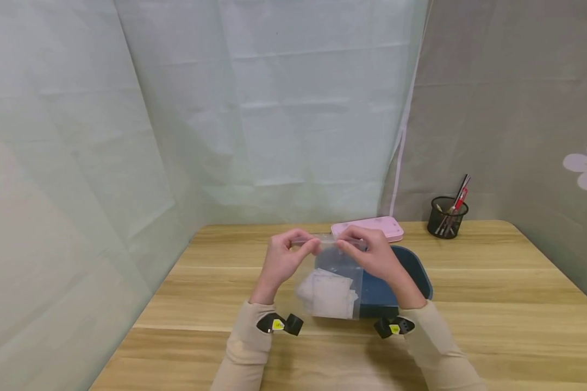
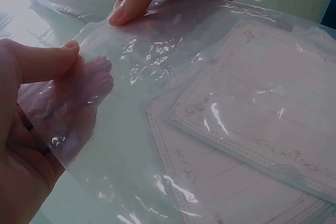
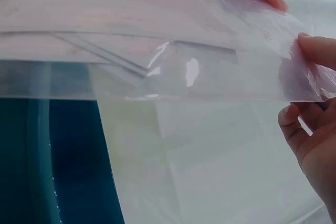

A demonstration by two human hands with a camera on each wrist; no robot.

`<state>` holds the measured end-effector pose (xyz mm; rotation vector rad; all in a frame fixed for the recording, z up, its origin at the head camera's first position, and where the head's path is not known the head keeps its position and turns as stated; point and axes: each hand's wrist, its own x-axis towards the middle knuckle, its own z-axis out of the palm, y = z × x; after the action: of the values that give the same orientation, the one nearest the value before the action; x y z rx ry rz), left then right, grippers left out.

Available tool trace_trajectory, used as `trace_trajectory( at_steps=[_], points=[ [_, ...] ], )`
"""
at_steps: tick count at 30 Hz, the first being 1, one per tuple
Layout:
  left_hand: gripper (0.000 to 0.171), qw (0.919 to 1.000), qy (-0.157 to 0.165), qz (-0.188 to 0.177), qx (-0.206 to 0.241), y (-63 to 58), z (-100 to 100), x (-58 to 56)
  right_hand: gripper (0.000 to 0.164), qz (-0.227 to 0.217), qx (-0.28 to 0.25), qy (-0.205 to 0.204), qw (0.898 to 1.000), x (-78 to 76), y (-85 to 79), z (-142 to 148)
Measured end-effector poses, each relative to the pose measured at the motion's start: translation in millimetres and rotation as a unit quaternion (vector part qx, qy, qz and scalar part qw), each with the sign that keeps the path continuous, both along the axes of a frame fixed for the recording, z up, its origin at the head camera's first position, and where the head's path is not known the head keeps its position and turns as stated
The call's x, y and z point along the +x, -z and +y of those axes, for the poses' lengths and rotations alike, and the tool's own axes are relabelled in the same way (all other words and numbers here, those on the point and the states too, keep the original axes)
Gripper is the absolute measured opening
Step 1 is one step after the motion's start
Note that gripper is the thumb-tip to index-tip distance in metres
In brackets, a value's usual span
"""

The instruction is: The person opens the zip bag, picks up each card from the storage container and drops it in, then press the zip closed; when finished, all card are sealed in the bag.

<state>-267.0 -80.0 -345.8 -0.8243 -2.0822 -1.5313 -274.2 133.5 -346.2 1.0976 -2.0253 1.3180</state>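
A clear plastic bag point(image 1: 338, 262) hangs upright between my two hands. Inside it, toward the bottom, lie several pale note cards point(image 2: 236, 93) with printed lines and decorative borders, overlapping at angles. My left hand point(image 1: 282, 260) pinches the bag's top edge at the left between thumb and fingers. At the right of the same edge, my right hand point(image 1: 375, 254) grips the plastic in a similar pinch. In the right wrist view, the right thumb point(image 3: 320, 51) presses on the film. Whether the bag's mouth is apart or sealed, I cannot tell.
Behind the bag and right forearm stands a dark blue bin point(image 1: 416, 271), partly hidden. A pink case point(image 1: 388, 224) lies at the back of the wooden table point(image 1: 494, 326). To its right is a black mesh pen holder point(image 1: 442, 222) with pens. Curtains hang behind and beside the table.
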Motion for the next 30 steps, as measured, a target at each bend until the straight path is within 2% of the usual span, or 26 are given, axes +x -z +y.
trace_trajectory(
  at_steps=[2, 6, 11, 16, 19, 21, 25, 30],
  points=[
    [0.010, 1.0000, -0.001, 0.002, -0.002, -0.1, 0, 0.0, 0.013, 0.008, -0.001, 0.002, 1.000, 3.7, -3.6, -2],
    [0.010, 1.0000, -0.002, 0.001, -0.003, -0.5, 0, 0.5, 0.013, 0.013, 0.000, 0.001, 1.000, 10.4, -10.0, -5],
    [0.011, 0.9998, -0.011, -0.006, -0.012, -0.1, 0, -0.4, 0.010, -0.008, 0.018, 0.001, 1.000, 3.7, -6.3, 0],
    [0.015, 0.9979, -0.002, -0.056, -0.032, -0.7, -1, -3.4, 0.003, -0.020, 0.035, 0.011, 0.999, -4.1, -2.6, 8],
    [0.017, 0.9956, 0.016, -0.088, -0.027, -2.6, -5, -4.3, 0.005, -0.021, 0.024, 0.011, 0.999, -5.7, -2.7, 14],
    [0.016, 0.9948, 0.018, -0.097, -0.026, -3.6, -9, -4.6, 0.008, -0.029, 0.018, 0.009, 0.999, -6.2, -3.3, 18],
    [0.013, 0.9958, -0.005, -0.084, -0.035, -5.1, -13, -4.6, 0.000, -0.043, 0.038, 0.014, 0.998, -6.6, -5.9, 24],
    [0.011, 0.9969, -0.046, -0.036, -0.053, -4.0, -9, -2.8, 0.018, -0.019, 0.125, 0.078, 0.989, -1.4, -17.1, 21]
  ],
)
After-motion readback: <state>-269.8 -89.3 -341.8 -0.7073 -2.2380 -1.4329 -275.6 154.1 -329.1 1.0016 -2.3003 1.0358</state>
